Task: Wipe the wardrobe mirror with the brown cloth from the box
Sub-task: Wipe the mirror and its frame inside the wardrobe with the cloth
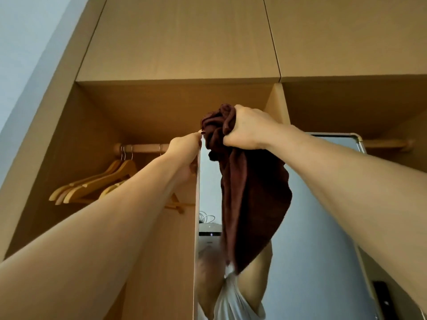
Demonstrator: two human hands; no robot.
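Right hand (245, 128) is fisted round the bunched top of the brown cloth (251, 192), up at the top edge of the wardrobe mirror (312, 239). The rest of the cloth hangs below the fist, across the glass; contact unclear. Left hand (184, 146) grips the mirror's top left corner. Wooden hangers (99, 179) hang on the rail (141, 148), left of the mirror.

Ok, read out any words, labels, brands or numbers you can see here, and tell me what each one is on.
No readable text shows in this view.
Dark brown cloth, bunched in the right hand: no tag or print.
Tall metal-framed mirror, gripped at its top corner by the left hand: no marking.
Light wooden wardrobe and wooden hangers: plain.
Small black object by the mirror's lower right edge: too blurred to tell.
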